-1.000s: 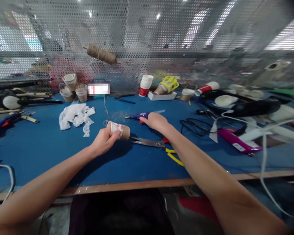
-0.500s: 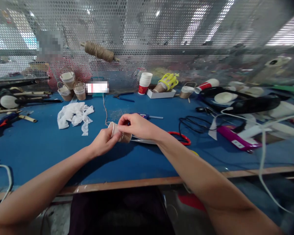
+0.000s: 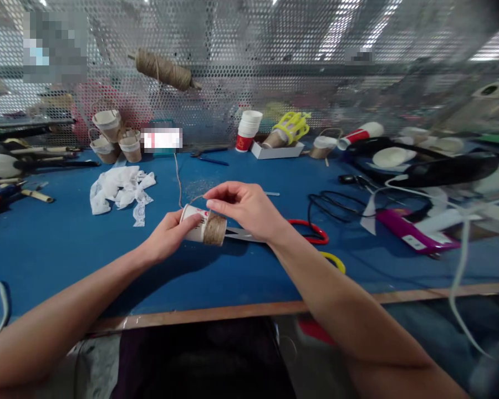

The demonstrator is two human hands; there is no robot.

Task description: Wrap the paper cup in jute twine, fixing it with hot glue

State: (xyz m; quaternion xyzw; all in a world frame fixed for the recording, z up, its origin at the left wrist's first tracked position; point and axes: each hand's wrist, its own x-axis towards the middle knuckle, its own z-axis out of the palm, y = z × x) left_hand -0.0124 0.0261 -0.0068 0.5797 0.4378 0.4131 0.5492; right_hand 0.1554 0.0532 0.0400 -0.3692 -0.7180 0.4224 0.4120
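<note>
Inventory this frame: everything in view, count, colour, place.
held cup: one, white and brown, centre
twine: uncounted, brown, at held cup
spool: one, brown, at mesh screen
handled cups: four, brown and white, along back
lace: one pile, white, left
cup stack: one, red and white, back
tray: one, white, back
net: one, yellow, above tray
scissors: one, red and yellow handles, centre
object: one, purple, right
table: one, blue, underneath
clutter: uncounted, mixed, both ends
left hand: one, bare, around held cup
right hand: one, bare, at twine

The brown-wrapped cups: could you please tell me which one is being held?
The partly wrapped cup in the left hand, tipped over, its printed paper bare beside the twine; the other wrapped cups sit farther back, untouched.
</note>
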